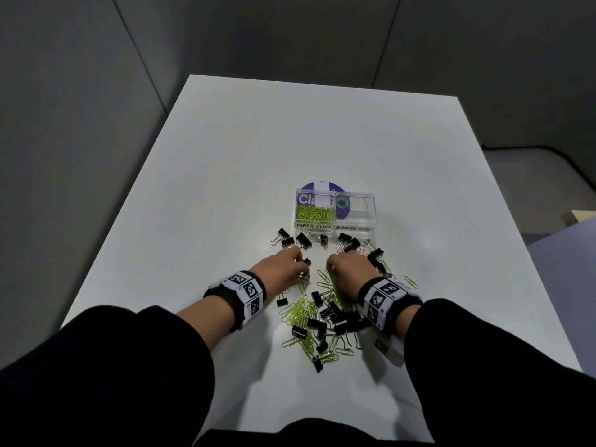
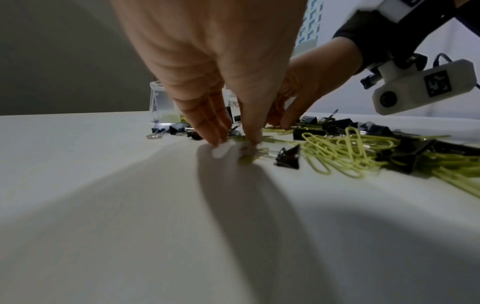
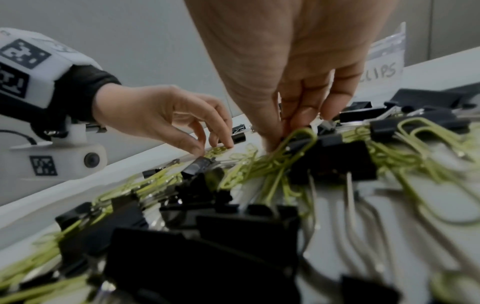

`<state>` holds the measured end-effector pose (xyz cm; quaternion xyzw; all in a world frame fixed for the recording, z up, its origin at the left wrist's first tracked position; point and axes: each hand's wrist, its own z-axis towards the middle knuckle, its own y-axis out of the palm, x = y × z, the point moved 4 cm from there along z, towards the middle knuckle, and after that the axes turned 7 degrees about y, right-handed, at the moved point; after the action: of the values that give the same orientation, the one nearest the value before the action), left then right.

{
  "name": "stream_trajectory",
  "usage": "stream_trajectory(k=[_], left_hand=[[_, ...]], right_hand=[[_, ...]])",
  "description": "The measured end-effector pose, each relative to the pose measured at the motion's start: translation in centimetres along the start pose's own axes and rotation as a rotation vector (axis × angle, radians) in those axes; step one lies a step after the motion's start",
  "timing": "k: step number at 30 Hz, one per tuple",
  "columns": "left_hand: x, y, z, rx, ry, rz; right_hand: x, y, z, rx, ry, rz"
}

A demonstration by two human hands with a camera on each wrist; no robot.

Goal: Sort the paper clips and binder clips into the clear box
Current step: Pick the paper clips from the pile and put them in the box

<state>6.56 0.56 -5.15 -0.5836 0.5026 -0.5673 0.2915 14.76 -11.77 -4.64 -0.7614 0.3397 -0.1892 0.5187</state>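
Paper clips: light, springy wire, tangle-prone; right hand grip pinches one loop, left hand grip pinches another.

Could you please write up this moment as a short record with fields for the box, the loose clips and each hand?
Box: clear plastic two-compartment box on the white table, labelled PAPER CLIPS and BINDER CLIPS.
Paper clip side: holds green wire paper clips.
Binder clip side: no clips visible inside.
Loose pile: black metal binder clips mixed with green paper clips, in front of the box.
Left hand: fingertips pinching at green paper clips on the table.
Right hand: fingers pinching a green paper clip in the pile.
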Motion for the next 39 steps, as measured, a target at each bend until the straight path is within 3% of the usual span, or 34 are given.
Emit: stream_trajectory(k=[7, 13, 17, 20, 23, 35, 39], left_hand=[[-0.3, 0.0, -0.1, -0.061, -0.137, -0.055], [0.1, -0.2, 0.0, -0.120, -0.123, 0.001], [0.2, -0.2, 0.0, -0.151, -0.119, 0.060], [-0.2, -0.2, 0.0, -0.133, -0.140, 0.009], [-0.6, -0.5, -0.2, -0.103, -0.131, -0.058], [-0.6, -1.0, -0.7, -0.156, -0.246, -0.187], [-0.1, -0.7, -0.8, -0.177, -0.185, -0.208]], right_hand=[[-0.2, -0.5, -0.3, -0.031, -0.084, 0.067], [2.3, -2.7, 0.9, 0.108, 0.002, 0.098], [3.2, -2.9, 1.1, 0.084, 0.045, 0.050], [1.5, -2.4, 0.3, 0.068, -0.038, 0.085], [-0.7, -1.3, -0.3, 0.007, -0.128, -0.030], [-2.1, -0.2, 0.6, -0.157, -0.007, -0.023], [-2.5, 0.0, 0.5, -0.118, -0.035, -0.007]])
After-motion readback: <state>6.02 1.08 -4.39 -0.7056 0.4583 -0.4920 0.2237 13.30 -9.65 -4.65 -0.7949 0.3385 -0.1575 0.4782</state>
